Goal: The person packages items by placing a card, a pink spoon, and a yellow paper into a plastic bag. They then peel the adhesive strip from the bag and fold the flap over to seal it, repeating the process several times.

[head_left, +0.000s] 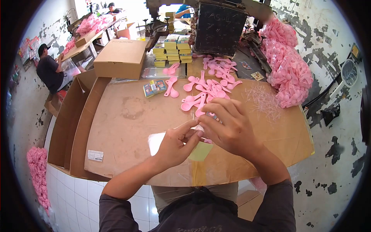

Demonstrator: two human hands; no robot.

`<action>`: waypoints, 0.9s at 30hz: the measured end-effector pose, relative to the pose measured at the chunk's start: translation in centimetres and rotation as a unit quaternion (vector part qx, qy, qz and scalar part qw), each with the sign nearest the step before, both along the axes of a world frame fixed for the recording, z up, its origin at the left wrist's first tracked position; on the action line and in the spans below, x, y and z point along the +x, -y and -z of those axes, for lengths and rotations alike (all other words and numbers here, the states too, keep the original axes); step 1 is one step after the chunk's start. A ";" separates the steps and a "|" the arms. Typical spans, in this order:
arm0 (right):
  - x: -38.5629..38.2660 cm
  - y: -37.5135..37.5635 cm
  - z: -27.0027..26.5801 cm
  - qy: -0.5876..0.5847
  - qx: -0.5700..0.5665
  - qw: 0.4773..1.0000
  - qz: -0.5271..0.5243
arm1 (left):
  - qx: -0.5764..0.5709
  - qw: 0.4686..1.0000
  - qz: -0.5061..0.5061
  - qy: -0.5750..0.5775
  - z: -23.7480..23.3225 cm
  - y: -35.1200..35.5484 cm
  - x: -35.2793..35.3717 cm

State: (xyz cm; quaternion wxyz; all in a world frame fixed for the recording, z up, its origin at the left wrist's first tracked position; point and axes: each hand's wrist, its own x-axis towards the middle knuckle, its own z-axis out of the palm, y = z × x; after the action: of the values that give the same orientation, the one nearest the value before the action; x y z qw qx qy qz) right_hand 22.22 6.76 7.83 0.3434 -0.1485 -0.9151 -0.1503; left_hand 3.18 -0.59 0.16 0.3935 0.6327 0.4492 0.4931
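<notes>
My left hand (179, 142) and my right hand (228, 125) meet over the near middle of the cardboard-covered table (127, 143). The fingers of both are pinched together around a small whitish piece, too hidden to name. Under my hands lie a yellow-green paper (200, 151) and a white sheet (155, 143), both partly covered. Just beyond my fingers, pink spoons (189, 105) are heaped, and some reach back toward the dark machine. Two more pink spoons (171, 87) lie to the left, beside a small stack of printed cards (154, 89).
A closed carton (120, 56) and stacked card bundles (172, 43) stand at the back, near a black machine box (219, 29). Bagged pink spoons (290, 65) hang at right, above clear plastic strips (262, 102). An open carton (71, 123) borders the left. A person (50, 69) sits farther left.
</notes>
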 end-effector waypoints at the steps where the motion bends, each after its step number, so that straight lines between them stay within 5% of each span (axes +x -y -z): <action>1: -0.2 0.0 0.3 0.002 0.027 1.000 0.003 | 0.026 0.999 -0.009 -0.023 0.2 0.0 0.0; 7: -0.7 -0.3 1.7 0.064 0.120 0.990 0.034 | 0.111 0.981 -0.035 -0.155 0.0 0.1 0.5; 10: 0.2 -2.1 0.8 -0.020 0.013 0.998 0.062 | 0.089 0.976 0.001 -0.200 -1.0 0.6 0.7; 13: 2.8 -3.6 -0.8 -0.090 -0.173 0.981 0.007 | 0.080 0.993 -0.006 -0.087 -1.0 0.4 0.8; 19: 1.6 0.3 1.7 -0.057 0.024 0.998 -0.003 | 0.090 0.988 -0.024 -0.123 -0.6 0.3 0.9; 25: 1.1 0.0 2.5 0.037 0.089 0.995 0.035 | 0.148 0.952 -0.051 -0.262 -0.3 0.7 1.0; 27: 0.9 -0.6 2.1 0.017 0.009 0.999 0.036 | 0.135 0.949 -0.052 -0.282 -0.3 0.7 1.1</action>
State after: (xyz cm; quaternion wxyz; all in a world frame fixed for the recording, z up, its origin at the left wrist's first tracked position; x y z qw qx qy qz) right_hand 23.15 7.34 5.71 0.3237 -0.1761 -0.9134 -0.1732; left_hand 4.30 -1.32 0.48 0.1356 0.7690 0.5028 0.3708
